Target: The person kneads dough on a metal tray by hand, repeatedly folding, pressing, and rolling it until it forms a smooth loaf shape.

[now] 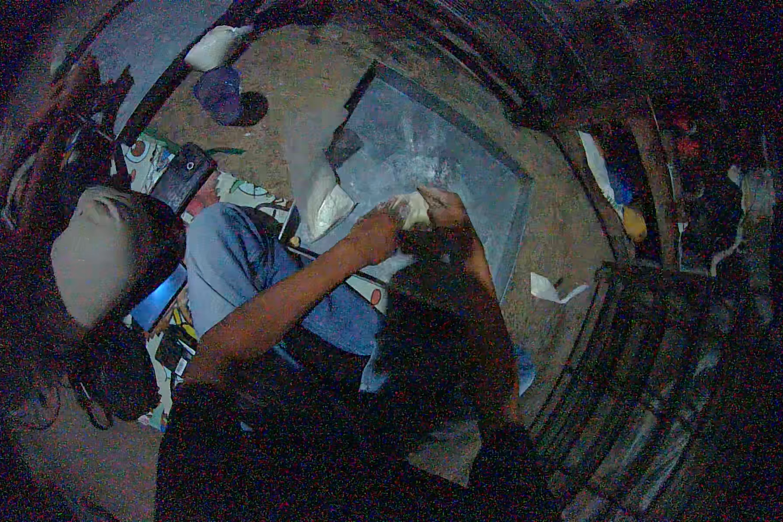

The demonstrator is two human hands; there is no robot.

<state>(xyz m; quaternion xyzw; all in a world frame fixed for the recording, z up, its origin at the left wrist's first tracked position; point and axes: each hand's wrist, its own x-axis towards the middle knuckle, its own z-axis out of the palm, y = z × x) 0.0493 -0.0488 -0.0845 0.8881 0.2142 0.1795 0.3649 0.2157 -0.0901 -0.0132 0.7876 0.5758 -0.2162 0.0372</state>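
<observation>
At the centre of the view: your two hands meet over a grey sheet, holding a small pale bundle between them.
Left hand: your left hand comes in on a bare forearm from the lower left; its fingers are curled shut against the left side of the pale bundle.
Right hand: your right hand lies over the right side of the same bundle, fingers closed on it; the arm below it is in deep shadow.
Pale bundle: small, whitish, soft-looking, pinched between both hands just above the near part of the grey sheet; what it is made of cannot be told.
Surface: the grey sheet is a wide, flat, rectangular panel with a darker border, lying on a speckled sandy-brown floor; a whitish smear shows on it near your hands.
On the floor: a white bag lies at the sheet's left edge, a scrap of white paper just off its right edge, and a dark blue cup well beyond, near the upper left.
Beside you: another person in a blue shirt sits close on your left, on a patterned mat.
Room: very dim and grainy; the right side is dark clutter that cannot be made out.
</observation>
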